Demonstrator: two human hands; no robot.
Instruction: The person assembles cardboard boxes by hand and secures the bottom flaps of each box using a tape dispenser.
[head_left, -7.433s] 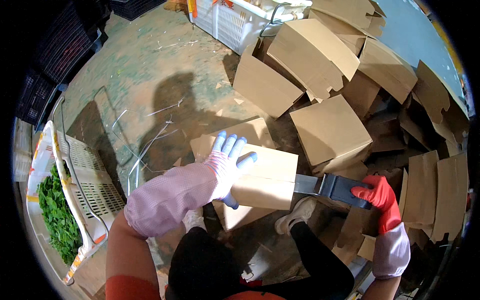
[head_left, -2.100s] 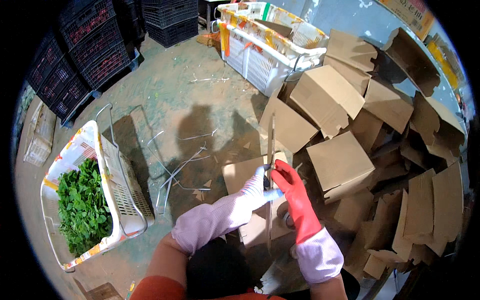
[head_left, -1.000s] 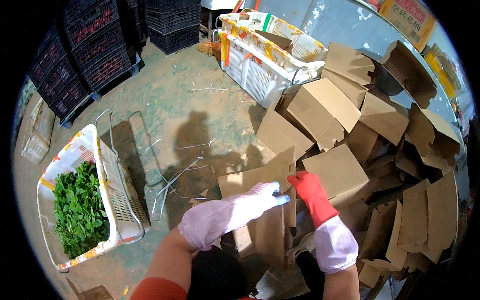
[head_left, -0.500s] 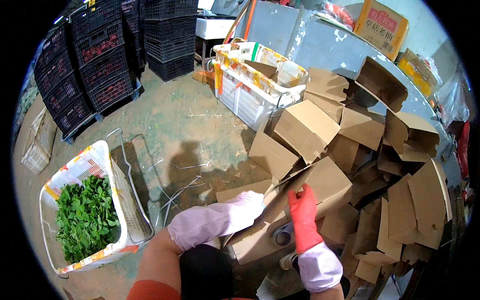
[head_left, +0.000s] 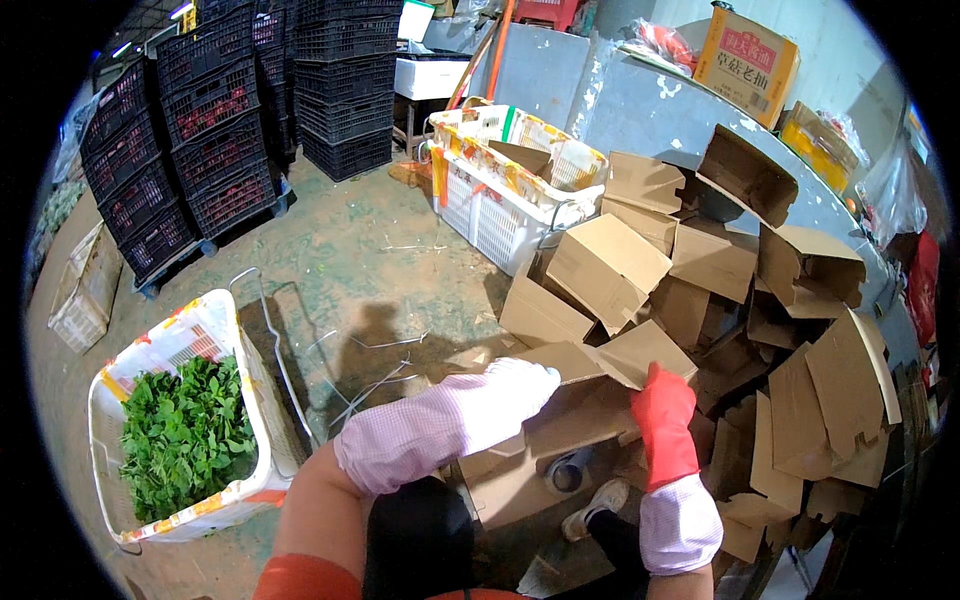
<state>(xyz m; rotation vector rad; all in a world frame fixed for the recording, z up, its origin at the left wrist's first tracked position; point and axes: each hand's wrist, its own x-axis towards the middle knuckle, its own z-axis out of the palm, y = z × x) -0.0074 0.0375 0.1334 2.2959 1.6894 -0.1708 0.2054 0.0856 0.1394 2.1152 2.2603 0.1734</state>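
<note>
An opened-out cardboard box [head_left: 570,420] lies tilted before my knees, its flaps spread. My left hand [head_left: 522,382], in a white glove with a pale checked sleeve, grips its left upper edge; the fingertips are partly hidden. In a red rubber glove, my right hand [head_left: 663,412] pinches the flap on the right side, thumb up against the cardboard. Just below the box, a roll of tape [head_left: 568,473] rests on another piece of cardboard [head_left: 498,492] beside my shoe.
Loose cardboard boxes [head_left: 610,262] pile up on the right against a grey panel [head_left: 640,105]. White plastic baskets [head_left: 480,200] stand behind. At left is a white basket [head_left: 262,470] of leafy greens [head_left: 185,440], its wire handle sticking out. Black crates [head_left: 215,130] are stacked at the back; straps [head_left: 375,385] litter the floor.
The box between my hands has opened out from a folded, slanted shape. My right hand has moved right and slightly down with its flap; my left has shifted slightly right and up.
</note>
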